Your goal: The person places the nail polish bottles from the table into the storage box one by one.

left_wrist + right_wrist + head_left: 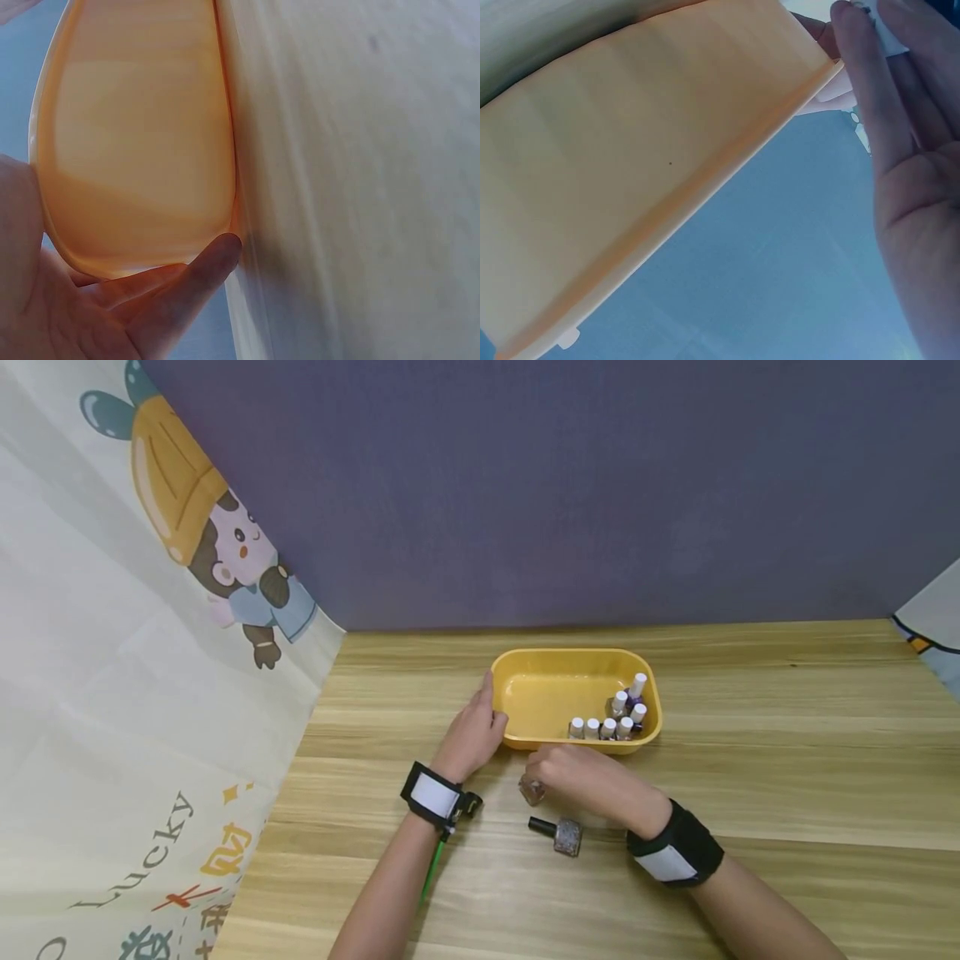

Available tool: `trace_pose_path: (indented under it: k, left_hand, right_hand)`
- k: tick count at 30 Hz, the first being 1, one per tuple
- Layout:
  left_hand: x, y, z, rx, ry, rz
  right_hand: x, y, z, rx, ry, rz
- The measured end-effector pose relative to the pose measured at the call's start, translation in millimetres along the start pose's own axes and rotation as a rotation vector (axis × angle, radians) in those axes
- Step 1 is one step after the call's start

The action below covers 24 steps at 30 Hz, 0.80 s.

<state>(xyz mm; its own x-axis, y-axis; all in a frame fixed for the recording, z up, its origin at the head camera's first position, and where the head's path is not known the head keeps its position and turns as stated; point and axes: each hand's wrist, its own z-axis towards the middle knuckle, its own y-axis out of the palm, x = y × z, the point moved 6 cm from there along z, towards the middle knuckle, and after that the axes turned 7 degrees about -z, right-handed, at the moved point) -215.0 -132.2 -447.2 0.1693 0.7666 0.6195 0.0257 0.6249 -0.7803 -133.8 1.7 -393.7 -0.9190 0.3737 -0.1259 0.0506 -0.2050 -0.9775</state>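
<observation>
A yellow plastic bin (540,745) sits on the table with several white-capped nail polish bottles (609,727) standing along its front and right sides. My left hand (472,731) rests against the bin's left end; in the left wrist view its extended fingers (187,289) touch the outer wall. Just in front of the bin, my right hand (581,772) pinches a nail polish bottle (532,790) with a brownish, clear body. The right wrist view shows its white cap (891,34) between the fingers, the rest mostly hidden. A glittery, black-capped nail polish bottle (567,837) lies on its side nearer me.
The wood-grain table (787,735) extends to both sides of the bin. A dark blue-grey panel (600,502) stands behind it, and a printed white curtain (112,652) hangs at the left. Each wrist wears a black strap; a green strip (432,870) shows beside the left forearm.
</observation>
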Motion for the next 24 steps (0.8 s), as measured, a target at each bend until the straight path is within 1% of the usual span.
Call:
trace_pose_path:
  k: [6,10,14,18,21,24]
  left_hand:
    - [1.2,-0.2,-0.1,0.004,0.006,0.005]
    - [1.8,0.3,-0.7,0.001,0.004,-0.005]
    - [2.5,1.8,-1.7,-0.007,0.002,-0.013]
    - [2.8,1.2,-1.5,0.001,0.010,-0.013]
    - [3.5,-0.5,-1.2,0.009,0.018,-0.016]
    - [3.8,-1.1,-1.0,0.012,0.020,-0.012]
  right_hand:
    - [1,-3.4,-2,0.015,0.002,0.005]
    - [2,-8.4,-4,0.040,0.010,0.008]
    - [2,-15.2,-6,0.087,-0.003,-0.016]
    - [3,-24.1,-9,0.162,-0.007,-0.056]
    - [5,-29.3,-11,0.200,-0.003,-0.045]
    - [8,-33.2,-12,0.214,0.003,-0.025]
